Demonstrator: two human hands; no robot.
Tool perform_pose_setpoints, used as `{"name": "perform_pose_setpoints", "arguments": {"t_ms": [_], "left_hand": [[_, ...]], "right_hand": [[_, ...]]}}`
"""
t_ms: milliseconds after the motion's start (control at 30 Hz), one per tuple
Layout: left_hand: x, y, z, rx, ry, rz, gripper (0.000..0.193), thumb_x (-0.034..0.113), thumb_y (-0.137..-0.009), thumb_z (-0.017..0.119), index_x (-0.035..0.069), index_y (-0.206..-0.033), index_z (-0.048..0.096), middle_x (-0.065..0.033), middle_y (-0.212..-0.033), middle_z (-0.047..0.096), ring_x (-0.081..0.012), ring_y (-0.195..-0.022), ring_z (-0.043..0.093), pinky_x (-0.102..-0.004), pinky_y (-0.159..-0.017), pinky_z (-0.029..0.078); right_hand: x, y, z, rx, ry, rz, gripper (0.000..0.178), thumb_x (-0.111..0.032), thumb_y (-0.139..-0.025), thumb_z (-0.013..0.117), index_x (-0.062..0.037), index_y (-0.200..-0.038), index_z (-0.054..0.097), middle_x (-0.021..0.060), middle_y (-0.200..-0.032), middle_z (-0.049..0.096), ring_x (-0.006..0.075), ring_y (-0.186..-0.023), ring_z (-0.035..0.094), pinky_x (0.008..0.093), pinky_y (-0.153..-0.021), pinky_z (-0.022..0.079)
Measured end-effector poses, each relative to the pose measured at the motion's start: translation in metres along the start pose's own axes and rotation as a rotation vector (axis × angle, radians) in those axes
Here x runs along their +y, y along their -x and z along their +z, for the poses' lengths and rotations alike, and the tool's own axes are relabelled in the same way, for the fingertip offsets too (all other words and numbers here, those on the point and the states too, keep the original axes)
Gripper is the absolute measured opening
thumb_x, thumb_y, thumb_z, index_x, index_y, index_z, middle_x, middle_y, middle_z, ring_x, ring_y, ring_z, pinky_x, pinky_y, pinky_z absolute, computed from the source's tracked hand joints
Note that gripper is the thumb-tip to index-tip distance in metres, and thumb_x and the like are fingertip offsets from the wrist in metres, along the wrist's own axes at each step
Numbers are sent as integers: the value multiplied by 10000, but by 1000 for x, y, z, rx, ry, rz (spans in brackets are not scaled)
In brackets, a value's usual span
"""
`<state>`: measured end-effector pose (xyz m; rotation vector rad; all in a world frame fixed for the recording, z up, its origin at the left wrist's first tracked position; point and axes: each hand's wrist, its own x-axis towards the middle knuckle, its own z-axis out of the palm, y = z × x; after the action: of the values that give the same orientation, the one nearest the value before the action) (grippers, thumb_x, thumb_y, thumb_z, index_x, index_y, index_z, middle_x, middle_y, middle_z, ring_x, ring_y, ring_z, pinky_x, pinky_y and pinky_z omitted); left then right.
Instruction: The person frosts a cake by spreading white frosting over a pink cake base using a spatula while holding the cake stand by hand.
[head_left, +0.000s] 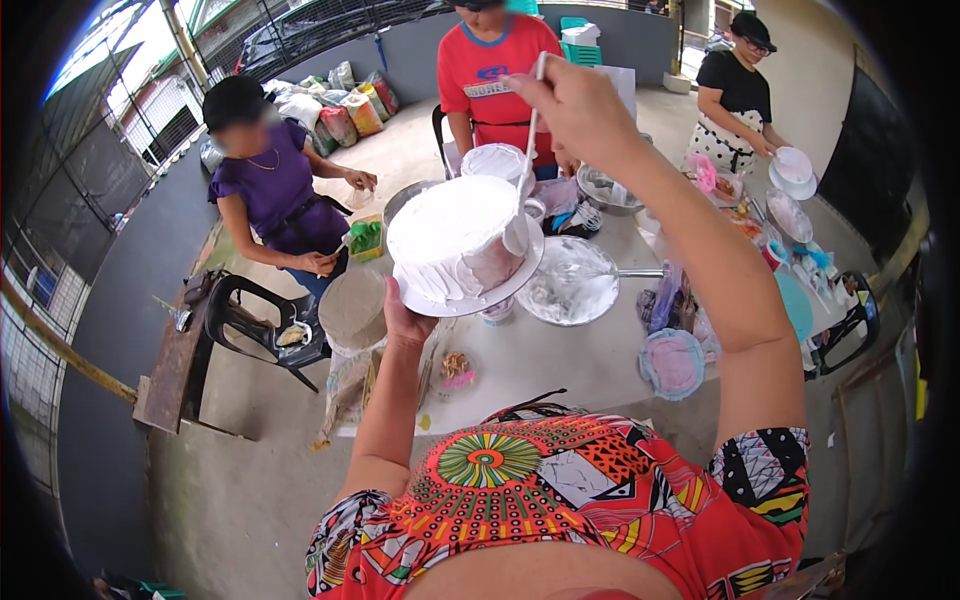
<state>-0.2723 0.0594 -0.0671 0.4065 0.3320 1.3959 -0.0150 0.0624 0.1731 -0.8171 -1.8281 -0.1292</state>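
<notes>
A round cake point(455, 225), its top coated in white icing, is held up in front of me on a round white board point(530, 262). Icing on its right side looks thinner, with the brownish cake showing through. From below, my left hand point(408, 318) grips the board, which tilts slightly. Raised above and to the right, my right hand point(585, 110) is closed around an icing spatula point(532, 130), whose lower end reaches the cake's right edge. Behind the board stands a wide bowl smeared with white icing point(570, 290), with a metal handle point(640, 272) sticking out to the right.
A table point(620, 235) carries another iced cake point(494, 160), a metal bowl point(610, 190) and plastic bags. Across it stand a person in red point(500, 80), one in purple point(262, 185) at left and one in black point(735, 100) at right. A black chair point(265, 325) stands left.
</notes>
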Motion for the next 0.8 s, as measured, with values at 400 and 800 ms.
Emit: {"name": "perform_pose_setpoints", "arguments": {"t_ms": [400,800], "left_hand": [[0,14,-9,-68,-62,-47,606,484,-851,252,54,-1279,237,-133,-1286,324,-313,-1164,335,-458,-977,241],[0,31,-8,30,-23,24,598,484,-853,240,59,-1274,255,-124,-1282,333,-310,-1164,335,-446,-981,241]], "right_hand": [[4,13,19,-6,-33,-49,326,-297,-786,547,2,-669,496,123,-477,492,235,-441,515,327,-428,390],[10,46,12,-147,-112,103,303,-287,-786,561,-12,-675,497,52,-467,498,113,-358,474,235,-350,364]]}}
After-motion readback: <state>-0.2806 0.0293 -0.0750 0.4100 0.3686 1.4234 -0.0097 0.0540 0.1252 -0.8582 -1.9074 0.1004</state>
